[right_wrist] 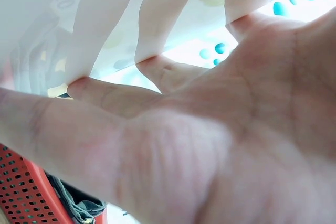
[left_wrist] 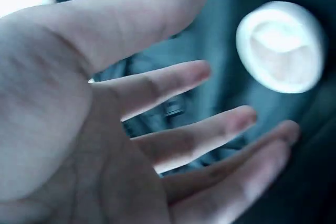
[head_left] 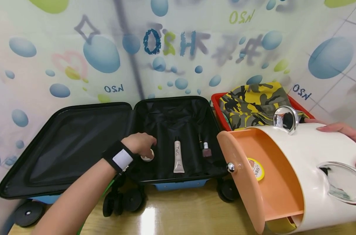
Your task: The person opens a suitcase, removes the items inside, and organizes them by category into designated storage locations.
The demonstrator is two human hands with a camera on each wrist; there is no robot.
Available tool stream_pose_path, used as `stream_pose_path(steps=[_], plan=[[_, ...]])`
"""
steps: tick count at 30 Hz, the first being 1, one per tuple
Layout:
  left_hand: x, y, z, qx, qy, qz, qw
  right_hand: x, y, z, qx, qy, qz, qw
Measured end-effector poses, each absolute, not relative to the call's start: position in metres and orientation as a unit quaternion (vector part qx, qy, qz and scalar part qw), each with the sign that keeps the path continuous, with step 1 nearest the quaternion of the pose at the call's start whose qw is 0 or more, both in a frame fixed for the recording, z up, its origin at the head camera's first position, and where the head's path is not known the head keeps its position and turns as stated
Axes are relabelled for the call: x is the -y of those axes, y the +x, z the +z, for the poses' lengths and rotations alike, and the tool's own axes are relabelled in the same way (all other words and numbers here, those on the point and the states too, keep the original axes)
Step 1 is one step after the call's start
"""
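We see the round white jar (left_wrist: 281,48), with no long axis, lying in the suitcase (head_left: 164,130) just beyond the fingertips of our nearer left hand (head_left: 139,144), empty with fingers spread; our right hand (right_wrist: 210,124) rests, unclenched, against the white box (head_left: 301,147).

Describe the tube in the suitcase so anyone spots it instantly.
In the right half of the open suitcase, look between the left hand and the nail polish bottle. The tube lies there, black cap toward the patterned backdrop; its long pale body and TWG lettering set it apart.
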State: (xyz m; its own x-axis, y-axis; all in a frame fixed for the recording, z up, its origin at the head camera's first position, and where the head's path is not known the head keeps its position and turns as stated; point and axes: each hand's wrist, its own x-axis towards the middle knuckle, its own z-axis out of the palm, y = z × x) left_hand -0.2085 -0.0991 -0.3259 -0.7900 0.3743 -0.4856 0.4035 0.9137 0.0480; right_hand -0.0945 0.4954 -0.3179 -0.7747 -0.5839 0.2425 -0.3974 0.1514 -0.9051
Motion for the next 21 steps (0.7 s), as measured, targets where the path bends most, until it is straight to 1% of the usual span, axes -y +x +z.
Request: stream_pose_path(steps=[3, 6, 11, 12, 15, 21], plan=[[0.094, -0.209, -0.333, -0.942, 0.209, -0.058, 0.257, -0.494, -0.089, -0.314, -0.771, -0.298, -0.553, 0.106], [0.087, -0.209, -0.339, -0.936, 0.21, -0.088, 0.27, -0.49, -0.087, -0.313, -0.766, -0.297, -0.559, 0.114], [0.079, -0.211, -0.35, -0.935, 0.189, -0.115, 0.278, -0.482, -0.086, -0.315, -0.742, -0.32, -0.58, 0.098], [0.078, -0.211, -0.352, -0.936, 0.184, -0.115, 0.277, -0.481, -0.086, -0.316, -0.731, -0.327, -0.591, 0.1], [0.077, -0.211, -0.357, -0.939, 0.178, -0.115, 0.27, -0.482, -0.084, -0.316, -0.741, -0.304, -0.589, 0.105], [0.08, -0.21, -0.364, -0.951, 0.169, -0.096, 0.241, -0.49, -0.084, -0.316, -0.759, -0.277, -0.578, 0.118]])
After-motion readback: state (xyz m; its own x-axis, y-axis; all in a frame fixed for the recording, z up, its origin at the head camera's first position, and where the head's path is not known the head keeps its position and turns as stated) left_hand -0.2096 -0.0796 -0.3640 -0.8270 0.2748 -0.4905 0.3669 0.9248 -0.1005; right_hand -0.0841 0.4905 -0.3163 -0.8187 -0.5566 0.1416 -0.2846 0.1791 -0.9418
